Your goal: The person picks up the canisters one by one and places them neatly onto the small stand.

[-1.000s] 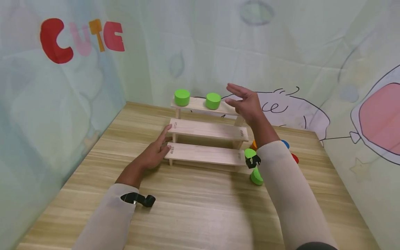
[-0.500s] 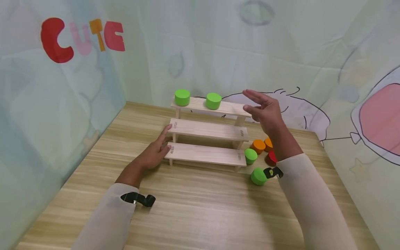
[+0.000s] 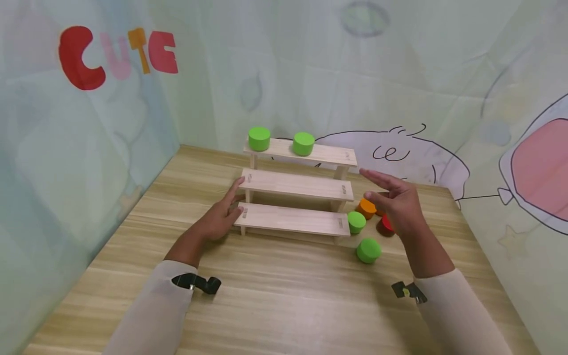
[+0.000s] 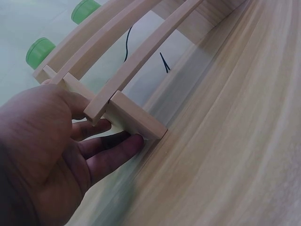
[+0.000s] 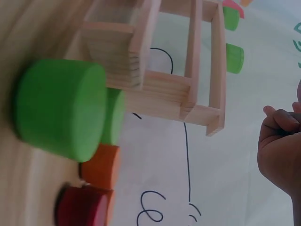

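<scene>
A three-tier wooden stand [image 3: 293, 183] is on the table, with two green cylinder blocks [image 3: 259, 139] on its top tier, one at the left end and one near the middle. My left hand [image 3: 217, 217] rests against the stand's left end. In the left wrist view its fingers [image 4: 115, 157] touch the end panel and the thumb lies by the lower plank. My right hand [image 3: 401, 207] hovers with nothing in it, fingers extended, above the blocks right of the stand. Below it are a green block [image 3: 369, 250] and another green block [image 3: 356, 222] beside the lowest tier.
Orange blocks [image 3: 366, 208] and a red block [image 3: 386, 225] lie right of the stand, partly behind my right hand. A printed curtain [image 3: 284, 64] stands behind the wooden table [image 3: 275, 296] and along both sides.
My right hand has moved away from the top tier, to the right and down toward the loose blocks. The left hand and both green blocks on top have stayed put.
</scene>
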Action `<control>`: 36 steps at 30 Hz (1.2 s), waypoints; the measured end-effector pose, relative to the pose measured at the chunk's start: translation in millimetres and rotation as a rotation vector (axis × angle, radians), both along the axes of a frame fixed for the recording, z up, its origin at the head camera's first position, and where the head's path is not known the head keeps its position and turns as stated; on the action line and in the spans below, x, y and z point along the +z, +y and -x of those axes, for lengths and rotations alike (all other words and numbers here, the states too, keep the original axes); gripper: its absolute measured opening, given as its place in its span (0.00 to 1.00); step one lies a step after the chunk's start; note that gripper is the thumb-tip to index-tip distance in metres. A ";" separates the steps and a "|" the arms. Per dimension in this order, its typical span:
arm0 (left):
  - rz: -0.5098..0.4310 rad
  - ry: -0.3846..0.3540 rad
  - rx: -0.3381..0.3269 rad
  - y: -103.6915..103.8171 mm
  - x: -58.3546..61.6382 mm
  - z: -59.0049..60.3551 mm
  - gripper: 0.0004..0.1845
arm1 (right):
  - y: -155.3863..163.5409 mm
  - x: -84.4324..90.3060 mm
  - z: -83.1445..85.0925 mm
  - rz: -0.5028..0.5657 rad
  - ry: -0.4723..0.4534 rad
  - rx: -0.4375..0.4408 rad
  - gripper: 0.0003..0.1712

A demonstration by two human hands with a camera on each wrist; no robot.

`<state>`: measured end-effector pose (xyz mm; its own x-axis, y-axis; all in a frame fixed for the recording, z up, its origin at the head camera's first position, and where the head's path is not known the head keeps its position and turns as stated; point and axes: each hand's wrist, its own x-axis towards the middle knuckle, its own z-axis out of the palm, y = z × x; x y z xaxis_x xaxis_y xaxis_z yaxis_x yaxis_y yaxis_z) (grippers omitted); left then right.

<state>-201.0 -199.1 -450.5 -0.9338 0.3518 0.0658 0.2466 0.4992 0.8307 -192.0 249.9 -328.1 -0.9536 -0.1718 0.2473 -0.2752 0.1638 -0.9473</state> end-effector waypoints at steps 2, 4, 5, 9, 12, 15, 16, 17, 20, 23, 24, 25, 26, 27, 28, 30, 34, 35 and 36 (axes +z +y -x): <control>0.002 -0.002 0.000 -0.7 -0.9 0.6 0.43 | 4.4 -7.8 -7.6 0.010 -0.002 -0.002 0.30; 0.001 -0.001 0.000 -0.9 -2.0 1.1 0.43 | 8.4 -13.6 -14.2 0.028 0.006 0.006 0.29; 0.001 0.001 -0.001 -0.9 -2.5 1.3 0.43 | 10.0 -15.7 -17.1 0.033 0.008 0.003 0.29; -0.001 0.008 0.001 -0.5 -2.3 1.8 0.43 | 16.3 -20.9 -27.0 0.004 -0.011 -0.031 0.29; -0.005 0.010 -0.004 0.1 -1.2 1.7 0.43 | 23.3 -24.6 -33.4 -0.022 -0.081 -0.049 0.30; -0.004 0.010 -0.007 0.8 -0.2 1.5 0.43 | 32.0 -29.6 -38.3 -0.051 -0.153 -0.053 0.31; -0.005 0.010 -0.008 1.0 0.0 1.4 0.43 | 35.1 -31.7 -39.8 -0.067 -0.172 -0.052 0.31; -0.006 0.010 -0.008 1.1 0.2 1.4 0.43 | 38.1 -34.2 -40.9 -0.088 -0.181 -0.053 0.31; -0.003 0.010 -0.009 1.1 0.5 1.3 0.43 | 46.4 -43.2 -44.1 -0.155 -0.193 -0.051 0.30; -0.001 0.007 -0.007 0.5 1.0 1.0 0.43 | 53.5 -53.4 -45.8 -0.197 -0.185 -0.026 0.30; 0.001 0.006 -0.006 0.3 0.8 1.1 0.43 | 55.5 -56.5 -45.9 -0.188 -0.187 -0.012 0.30; 0.001 0.004 -0.005 0.1 1.0 1.1 0.43 | 57.5 -59.4 -46.0 -0.172 -0.185 0.006 0.30; 0.000 0.000 -0.003 -0.1 1.4 0.7 0.43 | 59.4 -62.1 -46.1 -0.155 -0.186 0.026 0.30; 0.002 -0.001 -0.001 -0.3 1.6 0.7 0.43 | 61.2 -64.3 -46.1 -0.129 -0.189 0.049 0.30; 0.001 -0.002 0.001 -0.4 1.7 0.7 0.43 | 62.8 -66.2 -46.0 -0.102 -0.197 0.071 0.30; 0.001 -0.001 0.004 -0.5 1.8 0.7 0.43 | 65.3 -69.1 -45.5 -0.055 -0.216 0.106 0.30; -0.002 -0.002 0.004 -0.8 1.0 0.6 0.43 | 68.2 -72.0 -44.7 -0.105 -0.258 0.103 0.31; -0.002 -0.003 0.002 -0.9 0.8 0.4 0.43 | 69.1 -72.8 -44.6 -0.128 -0.269 0.098 0.31; -0.001 -0.005 0.003 -1.0 0.8 0.1 0.43 | 69.7 -73.8 -44.3 -0.149 -0.282 0.092 0.31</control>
